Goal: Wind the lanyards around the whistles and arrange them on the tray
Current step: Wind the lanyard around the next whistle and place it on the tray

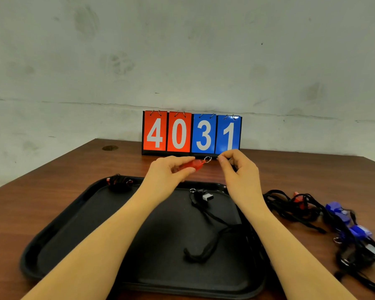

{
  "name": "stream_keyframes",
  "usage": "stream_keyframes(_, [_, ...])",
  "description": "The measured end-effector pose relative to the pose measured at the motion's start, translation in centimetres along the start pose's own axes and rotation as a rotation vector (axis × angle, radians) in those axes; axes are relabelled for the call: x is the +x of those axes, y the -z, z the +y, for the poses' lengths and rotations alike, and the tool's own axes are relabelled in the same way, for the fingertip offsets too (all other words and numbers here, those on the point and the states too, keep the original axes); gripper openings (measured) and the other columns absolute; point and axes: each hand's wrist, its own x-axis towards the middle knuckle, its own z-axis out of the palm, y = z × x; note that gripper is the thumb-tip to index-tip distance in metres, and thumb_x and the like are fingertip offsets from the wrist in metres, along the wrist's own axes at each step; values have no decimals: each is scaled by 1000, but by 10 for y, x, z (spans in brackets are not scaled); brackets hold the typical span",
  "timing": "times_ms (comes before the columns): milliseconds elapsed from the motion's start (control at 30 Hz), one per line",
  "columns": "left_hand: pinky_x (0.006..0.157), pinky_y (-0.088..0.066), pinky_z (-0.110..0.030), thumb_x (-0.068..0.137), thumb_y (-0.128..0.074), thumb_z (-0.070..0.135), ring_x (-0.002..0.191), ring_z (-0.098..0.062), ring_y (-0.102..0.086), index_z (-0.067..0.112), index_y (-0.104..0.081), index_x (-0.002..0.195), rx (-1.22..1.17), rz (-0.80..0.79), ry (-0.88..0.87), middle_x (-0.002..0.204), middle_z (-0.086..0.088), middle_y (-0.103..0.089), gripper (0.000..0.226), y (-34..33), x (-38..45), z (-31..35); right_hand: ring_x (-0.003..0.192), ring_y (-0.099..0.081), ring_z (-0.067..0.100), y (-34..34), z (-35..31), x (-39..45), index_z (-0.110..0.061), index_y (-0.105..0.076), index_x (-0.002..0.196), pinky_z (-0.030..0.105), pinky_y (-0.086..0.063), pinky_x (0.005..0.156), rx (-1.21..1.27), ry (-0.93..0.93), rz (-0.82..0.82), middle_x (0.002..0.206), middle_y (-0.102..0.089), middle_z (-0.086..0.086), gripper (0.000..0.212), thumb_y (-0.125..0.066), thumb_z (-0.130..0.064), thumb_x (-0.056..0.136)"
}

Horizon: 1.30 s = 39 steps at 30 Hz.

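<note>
My left hand [168,171] grips a red whistle [193,165] above the far edge of the black tray [74,224]. The whistle's metal ring [207,159] points right. My right hand [236,167] hovers just right of the ring, thumb and forefinger pinched together, with nothing visible between them. A black lanyard [206,215] with a grey clip lies loose on the tray below my hands. A wound whistle bundle [119,183] sits in the tray's far left corner.
A tangled pile of blue and red whistles with black lanyards [336,221] lies on the wooden table right of the tray. A flip scoreboard [191,133] reading 4031 stands at the back against the wall.
</note>
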Motion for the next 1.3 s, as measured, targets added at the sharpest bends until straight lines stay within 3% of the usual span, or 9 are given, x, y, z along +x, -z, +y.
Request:
stream_keyframes(267, [80,-50,-19,91,-53,14,74,-5,-61,23,-61,118,-197,8,85,99,4,-65,29,2,1,4,80,-56,4,6,1,6,-11,-64,90,1,-41,65,48,-94,83,84,-63,-3,10,-56,-17,91])
stream_keyframes(533, [70,-50,-15,83,-65,12,77,-7,-67,22,-65,96,-217,-20,151,89,5,-68,16,5,2,4,85,-57,8,10,6,10,-15,-68,98,8,-40,62,-64,-91,94,89,-66,-3,17,-58,-27,90])
stream_keyframes(633, [66,-54,-19,84,-62,5,75,-12,-69,11,-65,97,-432,-65,189,85,-5,-71,15,7,1,5,88,-58,7,11,5,11,-14,-68,101,8,-40,68,-26,-117,68,95,-66,-2,19,-53,-22,93])
stream_keyframes(767, [64,-56,-20,82,-58,1,72,-15,-68,8,-65,93,-804,-122,234,77,-5,-72,15,10,-1,9,55,-48,-5,9,4,13,-23,-64,108,9,-37,53,129,-202,-31,89,-54,-6,33,-37,-10,96])
stream_keyframes(900, [62,-56,-19,82,-55,0,68,-13,-68,6,-64,93,-941,-150,247,74,-5,-71,15,8,-3,11,53,-45,3,6,4,11,-21,-56,116,12,-43,53,138,-191,-112,82,-61,-1,28,-41,-8,96])
stream_keyframes(1033, [62,-56,-20,83,-56,0,68,-13,-68,4,-64,95,-984,-114,258,76,-5,-72,15,5,-2,11,41,-48,5,2,3,8,-12,-59,90,21,-44,47,147,-276,-107,71,-67,4,4,-57,-15,91])
stream_keyframes(1133, [61,-56,-20,79,-60,2,68,-14,-69,3,-65,95,-996,-61,274,77,-7,-72,16,4,-2,10,56,-57,2,-7,5,2,-17,-62,79,16,-48,60,-189,-84,-201,66,-64,-5,10,-64,-23,86])
stream_keyframes(1233, [62,-56,-21,79,-63,5,70,-15,-69,4,-66,95,-870,2,266,78,-7,-72,16,1,-3,7,75,-61,14,-17,1,-3,-14,-64,88,34,-53,73,-413,117,-356,81,-65,-2,10,-60,-23,89])
stream_keyframes(1300, [62,-56,-20,80,-65,6,71,-15,-69,6,-67,95,-720,67,241,81,-7,-72,16,0,-3,5,81,-59,15,-19,-6,-4,-13,-63,96,36,-52,76,-494,191,-467,90,-65,0,12,-54,-19,91])
